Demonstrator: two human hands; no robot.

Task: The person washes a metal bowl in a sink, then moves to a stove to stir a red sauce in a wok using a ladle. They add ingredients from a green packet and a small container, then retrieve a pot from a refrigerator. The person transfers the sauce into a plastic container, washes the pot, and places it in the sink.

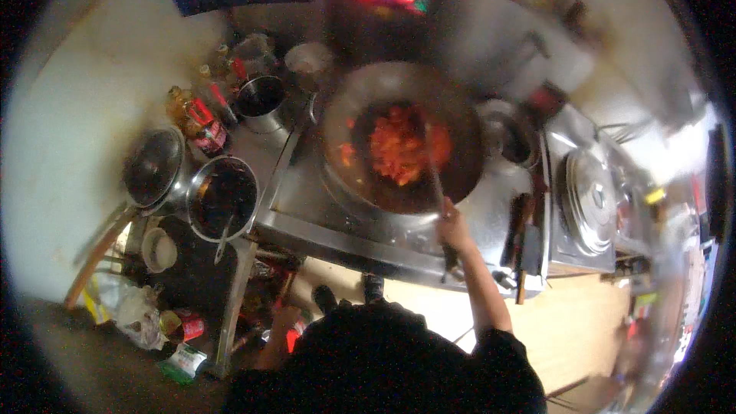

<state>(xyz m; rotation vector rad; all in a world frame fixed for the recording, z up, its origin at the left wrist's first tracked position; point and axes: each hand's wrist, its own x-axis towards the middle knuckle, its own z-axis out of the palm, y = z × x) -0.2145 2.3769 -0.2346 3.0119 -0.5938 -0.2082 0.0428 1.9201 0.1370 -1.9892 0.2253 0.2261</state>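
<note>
My right hand (453, 229) grips the handle of a long wok utensil (434, 177), its far end down among orange-red food (399, 146). Blur and the food hide whether that end is a spatula or a ladle. The food lies in the bottom of a large wok (359, 83), with a few pieces stuck up its left side. Low at my left side, my left hand (286, 317) hangs dim and blurred below the counter's edge; its fingers cannot be made out.
A steel stove counter (356, 244) surrounds the wok. To the left stand a pot of dark liquid with a spoon (224, 201), another dark-filled pot (261, 98) and several bottles (208, 132). A lidded pot (592, 201) sits right. Plastic bags (138, 316) lie low left.
</note>
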